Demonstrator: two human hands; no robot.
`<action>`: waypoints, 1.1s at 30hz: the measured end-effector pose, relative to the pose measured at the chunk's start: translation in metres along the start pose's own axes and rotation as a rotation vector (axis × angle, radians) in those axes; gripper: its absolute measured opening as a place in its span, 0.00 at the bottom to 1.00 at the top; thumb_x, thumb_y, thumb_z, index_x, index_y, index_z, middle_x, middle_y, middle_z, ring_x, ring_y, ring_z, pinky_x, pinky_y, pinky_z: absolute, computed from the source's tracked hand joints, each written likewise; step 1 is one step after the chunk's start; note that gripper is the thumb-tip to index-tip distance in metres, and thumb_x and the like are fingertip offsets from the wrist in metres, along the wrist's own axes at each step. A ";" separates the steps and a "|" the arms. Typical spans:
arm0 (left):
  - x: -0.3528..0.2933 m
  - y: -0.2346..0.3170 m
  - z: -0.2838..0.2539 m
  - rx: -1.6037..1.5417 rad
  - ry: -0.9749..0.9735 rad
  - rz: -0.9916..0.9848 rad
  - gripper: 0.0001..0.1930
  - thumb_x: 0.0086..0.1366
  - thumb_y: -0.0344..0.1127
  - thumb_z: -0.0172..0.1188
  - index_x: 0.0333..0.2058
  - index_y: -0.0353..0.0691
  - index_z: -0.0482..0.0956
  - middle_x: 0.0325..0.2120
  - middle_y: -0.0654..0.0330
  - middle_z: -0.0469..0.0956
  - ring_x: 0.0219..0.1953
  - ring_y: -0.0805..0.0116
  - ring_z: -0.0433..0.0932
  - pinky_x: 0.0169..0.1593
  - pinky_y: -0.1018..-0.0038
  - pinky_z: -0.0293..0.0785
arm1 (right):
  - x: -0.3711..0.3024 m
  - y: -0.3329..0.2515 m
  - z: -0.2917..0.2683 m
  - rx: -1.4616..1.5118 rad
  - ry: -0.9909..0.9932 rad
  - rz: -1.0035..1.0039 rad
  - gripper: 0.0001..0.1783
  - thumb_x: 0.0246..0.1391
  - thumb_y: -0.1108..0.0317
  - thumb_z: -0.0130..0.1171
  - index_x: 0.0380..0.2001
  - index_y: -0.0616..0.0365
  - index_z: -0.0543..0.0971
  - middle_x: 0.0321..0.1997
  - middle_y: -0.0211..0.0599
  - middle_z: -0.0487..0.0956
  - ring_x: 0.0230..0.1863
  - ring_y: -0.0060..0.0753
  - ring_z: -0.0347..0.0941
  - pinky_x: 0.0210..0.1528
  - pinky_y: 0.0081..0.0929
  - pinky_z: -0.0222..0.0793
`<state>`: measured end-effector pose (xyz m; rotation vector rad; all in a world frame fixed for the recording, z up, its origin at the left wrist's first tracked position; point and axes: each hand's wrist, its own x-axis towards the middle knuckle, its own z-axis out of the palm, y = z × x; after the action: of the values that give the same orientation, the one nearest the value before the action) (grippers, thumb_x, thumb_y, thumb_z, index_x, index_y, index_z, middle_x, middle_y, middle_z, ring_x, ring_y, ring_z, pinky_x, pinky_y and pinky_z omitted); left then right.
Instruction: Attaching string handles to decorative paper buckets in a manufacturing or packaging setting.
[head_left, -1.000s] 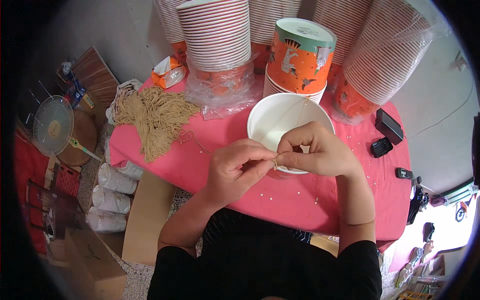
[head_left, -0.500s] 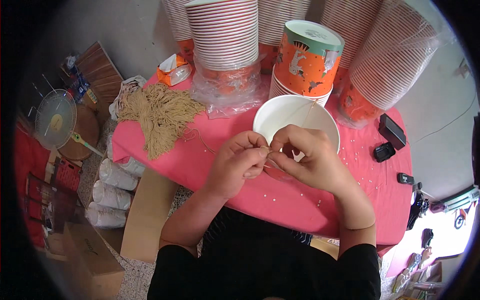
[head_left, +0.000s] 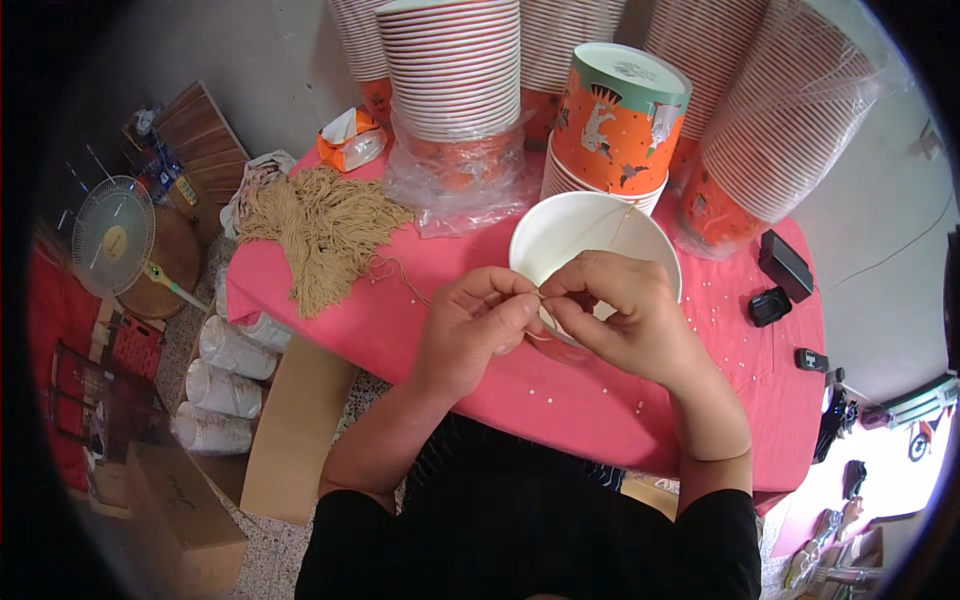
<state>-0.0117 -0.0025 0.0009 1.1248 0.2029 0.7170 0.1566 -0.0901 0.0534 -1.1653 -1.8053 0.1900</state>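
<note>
The left hand (head_left: 468, 325) and right hand (head_left: 630, 315) pinch a thin tan cord (head_left: 541, 295) by the near rim of a round, white-lined paper bucket (head_left: 545, 235) on the pink-clothed tabletop (head_left: 480, 385).

I hold my left hand (head_left: 465, 332) and right hand (head_left: 628, 315) pinched close together near mid-frame, forearms (head_left: 385, 435) angled inward.

The right hand (head_left: 637, 315) hides part of the open tub (head_left: 565, 230). Rear stacks (head_left: 567, 50) run off the top. The pinched cord (head_left: 541, 295) is too small to trace
</note>
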 end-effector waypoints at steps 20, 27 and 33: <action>-0.001 0.003 0.017 0.713 0.187 0.402 0.05 0.59 0.21 0.63 0.34 0.34 0.80 0.22 0.67 0.73 0.22 0.84 0.69 0.25 0.83 0.64 | 0.000 0.003 -0.008 -0.183 -0.075 0.001 0.08 0.43 0.76 0.60 0.28 0.61 0.73 0.23 0.41 0.74 0.25 0.46 0.75 0.27 0.39 0.69; -0.006 0.005 0.015 0.922 0.190 0.495 0.04 0.58 0.22 0.63 0.33 0.35 0.80 0.22 0.61 0.73 0.21 0.76 0.72 0.25 0.79 0.66 | 0.000 0.008 -0.008 -0.375 -0.107 -0.075 0.10 0.43 0.73 0.60 0.29 0.60 0.70 0.21 0.41 0.73 0.25 0.49 0.74 0.26 0.41 0.68; -0.007 -0.003 0.009 0.840 0.175 0.502 0.04 0.58 0.22 0.63 0.32 0.35 0.80 0.21 0.63 0.72 0.20 0.80 0.66 0.24 0.81 0.61 | 0.000 0.009 -0.008 -0.281 -0.033 -0.038 0.10 0.43 0.74 0.60 0.30 0.59 0.71 0.21 0.41 0.73 0.24 0.48 0.73 0.25 0.41 0.67</action>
<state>-0.0117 -0.0144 0.0010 1.9509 0.3975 1.2351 0.1684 -0.0884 0.0525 -1.3275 -1.9251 -0.0704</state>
